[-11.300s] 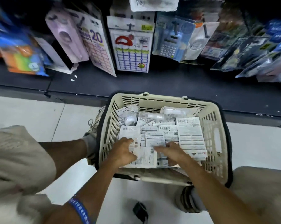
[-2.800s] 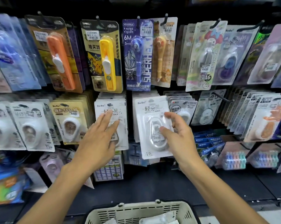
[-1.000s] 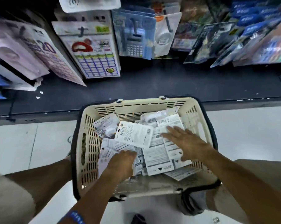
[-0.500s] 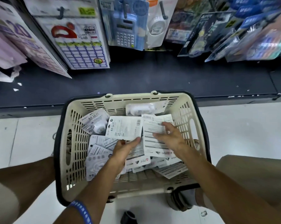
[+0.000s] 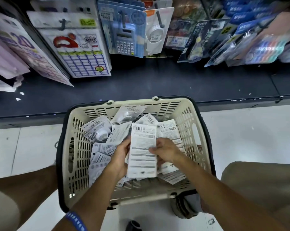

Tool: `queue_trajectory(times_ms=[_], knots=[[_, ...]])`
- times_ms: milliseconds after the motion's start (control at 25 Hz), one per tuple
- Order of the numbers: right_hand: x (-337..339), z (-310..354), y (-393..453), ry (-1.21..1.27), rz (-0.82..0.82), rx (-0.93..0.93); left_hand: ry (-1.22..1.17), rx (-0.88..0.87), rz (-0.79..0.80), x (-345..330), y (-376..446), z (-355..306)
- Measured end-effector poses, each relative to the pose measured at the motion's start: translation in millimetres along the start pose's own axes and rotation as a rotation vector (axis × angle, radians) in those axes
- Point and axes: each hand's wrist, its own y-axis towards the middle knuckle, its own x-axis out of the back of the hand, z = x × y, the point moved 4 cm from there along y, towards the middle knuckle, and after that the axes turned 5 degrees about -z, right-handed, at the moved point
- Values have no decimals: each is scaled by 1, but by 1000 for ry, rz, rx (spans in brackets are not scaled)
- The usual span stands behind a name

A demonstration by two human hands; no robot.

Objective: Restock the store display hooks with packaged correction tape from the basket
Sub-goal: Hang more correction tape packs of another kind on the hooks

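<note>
Both hands clasp one packet (image 5: 143,148) (back side up): left hand (image 5: 121,153) at 9 o'clock, right hand (image 5: 166,151) at 3. Long axis runs 12–6 above the basket (image 5: 195,139).

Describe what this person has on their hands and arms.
Both hands, left hand and right hand, are bare: no gloves, no visible rings. The forearms show no sleeves. The left wrist carries a blue wristband with pale printed markings. The right wrist looks unadorned.

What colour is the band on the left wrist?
Blue with pale markings; the wristband shows in the head view.
</note>
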Motion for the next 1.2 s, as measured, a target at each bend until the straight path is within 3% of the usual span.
queue_trajectory(times_ms=[120,200,360,400,600,720,920,1120,1200], knots=[[-28,5,2,-140,10,90,198,-15,59,14,-4,0],[-22,4,5,-245,0,143,375,-58,-75,24,-2,0],[30,-8,16,-586,-406,115,275,-12,-168,30,2,5],[36,-12,18,-591,-437,91,230,-28,-180,30,2,6],[32,-15,34,-250,-332,-83,-49,-211,-346,52,-5,-22],[31,-15,35,-220,-340,-72,31,-156,-320,68,-6,-28],[18,-15,33,53,-272,22,272,35,-113,47,-6,3],[-9,-18,31,253,-63,-121,288,-88,-46,25,3,10],[-15,-19,33,254,15,-90,359,-201,-61,13,3,5]])
